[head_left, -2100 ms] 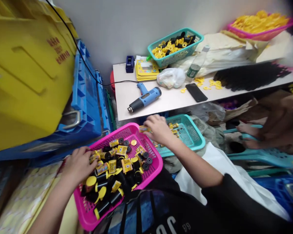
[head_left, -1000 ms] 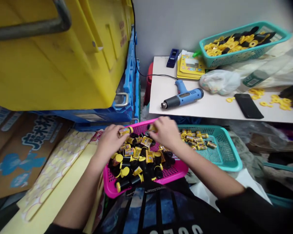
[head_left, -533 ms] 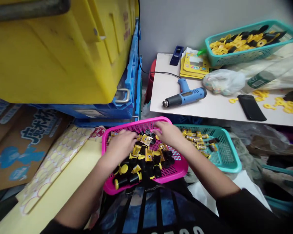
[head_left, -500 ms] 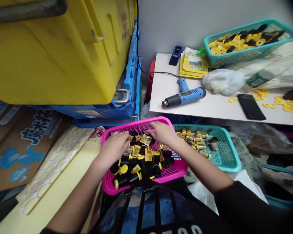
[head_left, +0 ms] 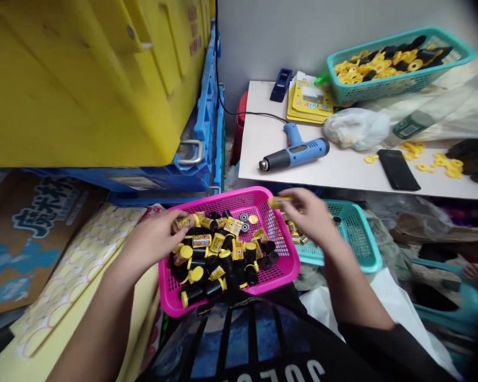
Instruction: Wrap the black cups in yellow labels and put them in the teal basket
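Note:
A pink basket (head_left: 295,265) sits in front of my body, filled with small black cylinders with yellow caps and yellow printed labels. My left hand (head_left: 155,239) is at the basket's left side, its fingers closed on a small yellow-labelled cylinder (head_left: 186,221). Over the gap between the two baskets, my right hand (head_left: 308,212) pinches another small yellow cylinder (head_left: 279,202). Beneath the right hand is a teal basket (head_left: 366,239) with several similar yellow-labelled cylinders, partly hidden by that hand. Round grey and yellow discs (head_left: 244,218) lie at the pink basket's far end.
A blue heat gun (head_left: 297,154) lies on the white table (head_left: 258,138), with a black phone (head_left: 398,168) and loose yellow rings to its right. Another teal basket (head_left: 386,87) of yellow and black parts stands behind. A yellow bin (head_left: 143,95) on blue crates rises at left.
My right hand has moved right, out of the pink basket toward the teal one, with a yellow cylinder in it. My left hand has drawn back left with a cylinder. The view has shifted slightly.

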`<state>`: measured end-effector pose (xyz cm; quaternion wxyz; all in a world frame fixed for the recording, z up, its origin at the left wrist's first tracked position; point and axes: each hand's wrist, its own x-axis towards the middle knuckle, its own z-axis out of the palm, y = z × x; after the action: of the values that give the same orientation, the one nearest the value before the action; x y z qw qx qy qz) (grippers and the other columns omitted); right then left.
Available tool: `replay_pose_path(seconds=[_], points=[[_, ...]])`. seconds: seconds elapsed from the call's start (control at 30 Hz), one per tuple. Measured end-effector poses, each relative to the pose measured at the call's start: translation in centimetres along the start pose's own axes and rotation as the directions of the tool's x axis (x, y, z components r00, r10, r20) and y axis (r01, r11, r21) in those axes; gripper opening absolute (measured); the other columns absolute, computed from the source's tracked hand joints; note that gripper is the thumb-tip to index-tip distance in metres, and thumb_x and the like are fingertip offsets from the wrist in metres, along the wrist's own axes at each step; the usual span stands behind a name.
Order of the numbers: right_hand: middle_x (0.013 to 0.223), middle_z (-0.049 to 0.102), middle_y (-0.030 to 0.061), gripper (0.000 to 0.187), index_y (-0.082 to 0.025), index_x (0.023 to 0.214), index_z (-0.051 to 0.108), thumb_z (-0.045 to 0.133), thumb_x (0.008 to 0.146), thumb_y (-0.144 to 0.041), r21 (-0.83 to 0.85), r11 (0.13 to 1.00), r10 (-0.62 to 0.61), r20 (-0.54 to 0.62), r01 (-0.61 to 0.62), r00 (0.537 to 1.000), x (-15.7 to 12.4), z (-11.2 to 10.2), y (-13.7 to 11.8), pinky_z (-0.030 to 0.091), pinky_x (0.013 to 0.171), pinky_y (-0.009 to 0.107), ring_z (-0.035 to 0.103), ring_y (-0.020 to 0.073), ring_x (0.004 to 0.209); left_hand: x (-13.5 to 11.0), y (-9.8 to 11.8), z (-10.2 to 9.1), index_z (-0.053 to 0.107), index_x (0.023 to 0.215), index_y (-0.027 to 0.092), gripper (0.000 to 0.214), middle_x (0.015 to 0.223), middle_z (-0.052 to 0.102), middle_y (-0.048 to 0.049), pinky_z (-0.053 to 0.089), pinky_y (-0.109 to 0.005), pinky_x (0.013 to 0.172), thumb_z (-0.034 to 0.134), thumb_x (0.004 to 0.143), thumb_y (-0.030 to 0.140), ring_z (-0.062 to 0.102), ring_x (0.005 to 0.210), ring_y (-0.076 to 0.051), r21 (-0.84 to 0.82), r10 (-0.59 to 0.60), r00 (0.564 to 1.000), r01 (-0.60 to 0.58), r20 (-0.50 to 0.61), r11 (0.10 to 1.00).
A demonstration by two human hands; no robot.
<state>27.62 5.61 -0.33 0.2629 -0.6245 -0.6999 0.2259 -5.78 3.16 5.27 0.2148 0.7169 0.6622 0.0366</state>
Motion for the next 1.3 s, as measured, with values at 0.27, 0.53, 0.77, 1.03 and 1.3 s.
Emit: replay_pose_path(seconds=[0.27,0.53,0.77,1.03,1.3], points=[[0.110,0.069,0.0158,0.031,-0.016,0.112,0.066,0.049,0.090,-0.032,-0.211,0.975,0.005,-0.285,-0.068,0.958,-2.8,-3.8,2.4,0.047,0.093,0.048,0.062,0.0301,0.105,2.5,10.2,2.0,0.053,0.133,0.023,0.049,0.136,0.059,-0.0073,0.043,-0.041,0.104,0.055,0.088,0.044,0.053,0.124,-0.026,-0.173,0.497,0.865,-0.482,0.061,0.859],[0.113,0.070,0.0123,0.036,-0.018,0.111,0.068,0.055,0.080,-0.003,-0.133,0.836,-0.346,0.626,0.532,0.699,4.7,7.8,-2.1,0.048,0.085,0.038,0.061,0.0269,0.106,1.0,-0.7,4.3,0.065,0.109,0.019,0.033,0.113,0.070,-0.0128,0.048,-0.045,0.091,0.052,0.081,0.030,0.062,0.107,-0.033,0.241,0.042,0.954,-0.118,0.298,0.963],[0.092,0.069,0.0054,0.034,-0.016,0.112,0.065,0.067,0.081,-0.028,0.216,0.958,-0.273,0.487,0.188,0.830,4.1,3.9,0.3,0.047,0.072,0.030,0.061,0.0167,0.079,0.9,-2.3,5.3,0.068,0.100,0.022,0.036,0.110,0.071,-0.0096,0.046,-0.043,0.093,0.050,0.081,0.047,0.061,0.108,-0.031,0.063,0.105,0.982,-0.116,0.159,0.991],[0.114,0.066,0.0128,0.037,-0.019,0.118,0.061,0.063,0.084,-0.035,-0.031,0.999,-0.010,0.026,0.011,1.000,-3.4,-3.8,5.3,0.045,0.093,0.048,0.059,0.0297,0.107,1.5,-0.7,3.8,0.067,0.099,0.021,0.039,0.104,0.073,-0.0091,0.050,-0.042,0.086,0.057,0.074,0.051,0.065,0.099,-0.032,0.015,0.056,0.968,-0.061,0.247,0.998],[0.100,0.071,0.0128,0.019,-0.016,0.100,0.068,0.053,0.091,-0.024,-0.181,0.927,-0.223,0.443,0.330,0.869,-6.0,4.8,-2.5,0.045,0.086,0.045,0.061,0.0284,0.098,3.2,11.7,2.7,0.052,0.133,0.022,0.057,0.139,0.057,-0.0071,0.040,-0.041,0.107,0.064,0.080,0.041,0.052,0.127,-0.026,-0.286,0.452,0.890,-0.421,0.050,0.861]])
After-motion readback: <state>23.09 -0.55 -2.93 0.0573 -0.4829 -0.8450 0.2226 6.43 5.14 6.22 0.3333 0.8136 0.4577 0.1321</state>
